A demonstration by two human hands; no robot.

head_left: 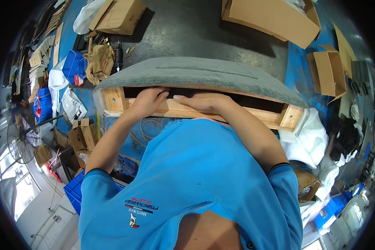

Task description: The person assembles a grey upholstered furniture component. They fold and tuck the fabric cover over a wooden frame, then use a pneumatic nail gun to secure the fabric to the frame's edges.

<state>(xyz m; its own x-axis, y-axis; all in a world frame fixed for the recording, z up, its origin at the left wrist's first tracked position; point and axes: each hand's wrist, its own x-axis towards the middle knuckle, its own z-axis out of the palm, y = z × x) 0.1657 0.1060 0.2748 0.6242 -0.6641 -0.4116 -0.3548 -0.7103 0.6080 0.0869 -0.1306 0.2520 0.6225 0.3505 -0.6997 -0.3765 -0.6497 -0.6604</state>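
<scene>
Two bare forearms reach forward from the short sleeves of a blue shirt to a long wooden frame, which lies crosswise right before the person's chest. Its near side has a long, dark opening above a pale rail, and each end has a wooden block with a small round fitting. The left hand is partly curled over the rail, its thumb against the wood and its fingers reaching into the opening. The right hand lies lower and flatter beside it, thumb pointing toward the left hand; its fingers are also mostly out of sight. How far the hidden fingers are bent, and whether either hand grips anything inside, I cannot tell. A grey cloth cover spreads over the top of the frame, with a thin dark line across it. White sheeting bunches near the frame's right end, and a blue crate stands to the person's left. Beyond the frame stretches a dark counter, with crumpled brown paper and a black tool at its left. Farther off stand a cardboard box on the left and a larger carton on the right.
</scene>
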